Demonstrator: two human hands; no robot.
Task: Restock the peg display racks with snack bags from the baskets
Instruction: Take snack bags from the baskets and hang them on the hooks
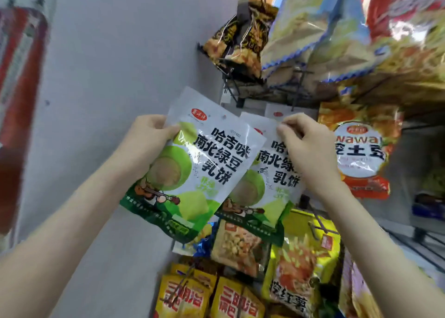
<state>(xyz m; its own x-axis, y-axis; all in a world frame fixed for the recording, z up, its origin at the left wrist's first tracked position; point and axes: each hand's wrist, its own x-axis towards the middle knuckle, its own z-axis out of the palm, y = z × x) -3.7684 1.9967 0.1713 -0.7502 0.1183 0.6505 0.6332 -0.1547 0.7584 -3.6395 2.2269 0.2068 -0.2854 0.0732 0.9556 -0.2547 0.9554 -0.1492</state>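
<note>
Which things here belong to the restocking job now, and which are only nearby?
In the job: left hand, front green bag, right hand, second green bag, peg rack.
Only nearby: orange bag, yellow bags, red object on the wall.

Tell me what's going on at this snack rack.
A person is restocking a peg rack with two matching green-and-white snack bags. The left hand grips the left green bag by its upper edge. The right hand pinches the top of the right green bag, which is tucked partly behind the first and raised toward the pegs. Whether it is on a peg yet cannot be told. An orange bag hangs to the right and yellow bags hang below.
</note>
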